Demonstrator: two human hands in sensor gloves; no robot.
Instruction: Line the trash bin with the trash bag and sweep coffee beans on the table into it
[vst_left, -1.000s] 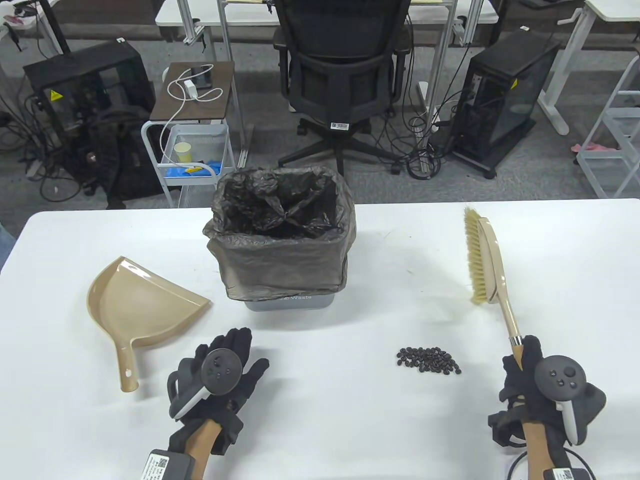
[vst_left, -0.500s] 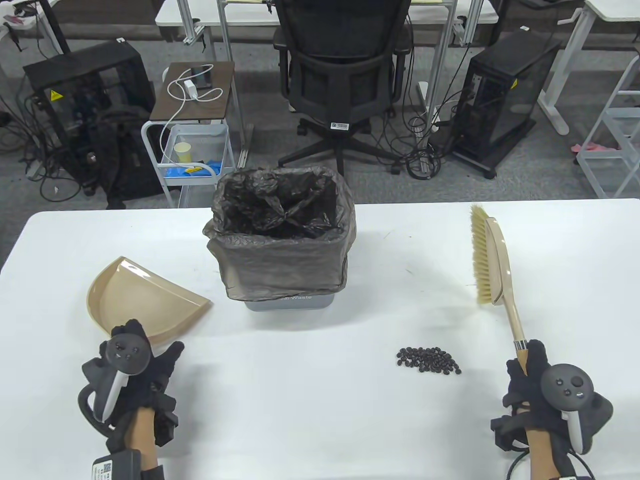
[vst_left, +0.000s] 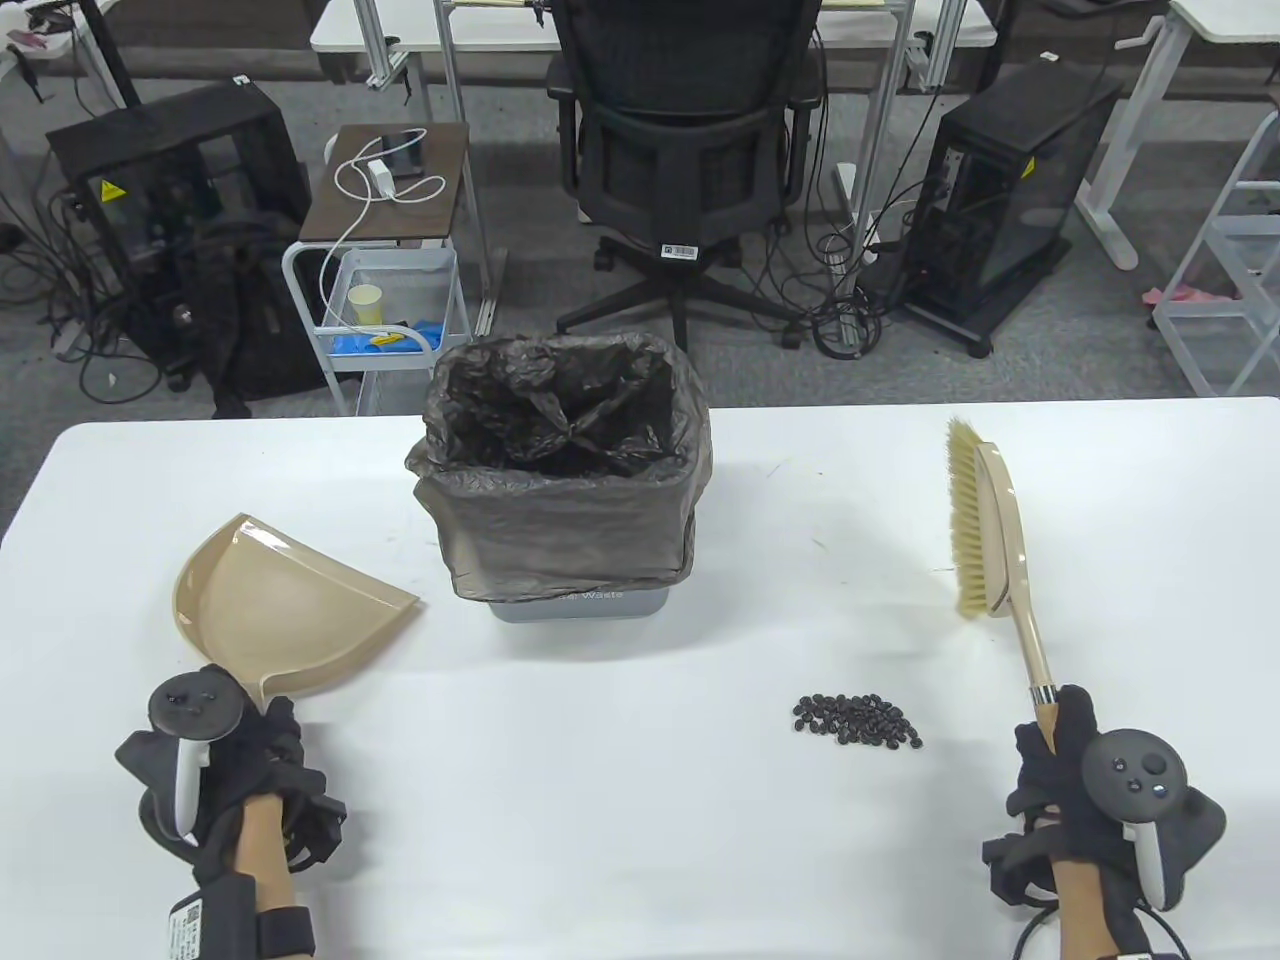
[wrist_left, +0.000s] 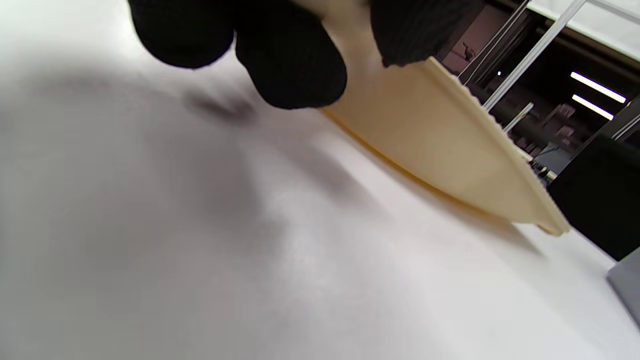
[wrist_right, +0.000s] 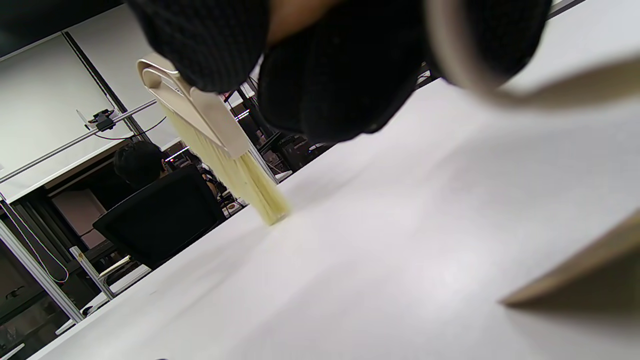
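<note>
Your left hand (vst_left: 215, 765) sits at about eight o'clock on the white worktop (vst_left: 640, 850), over the handle of the tan dustpan (vst_left: 290, 605). In the left wrist view your gloved fingers (wrist_left: 292, 65) curl round the handle from above and below, so you hold the dustpan; its scoop lies flat on the worktop and opens toward one o'clock, toward the bin.

Your right hand (vst_left: 1075, 790) is at about four o'clock, fingers wrapped round the wooden end of the hand brush (vst_left: 990, 540). The brush points up toward twelve o'clock, with its pale bristles (vst_left: 968, 530) facing nine o'clock. In the right wrist view the bristle tips reach down to the worktop; whether they touch it cannot be told.

The grey trash bin (vst_left: 575, 605) stands at about eleven o'clock from the worktop's centre, near the far edge. The dark trash bag (vst_left: 560, 470) already lines it: the bag's mouth is folded over the rim and hangs down the outside, leaving only the bin's base showing.

The coffee beans (vst_left: 857, 720) lie in a small tight patch at about four o'clock from the bin, between your two hands and nearer the right one, well apart from the dustpan and clear of the brush.
</note>
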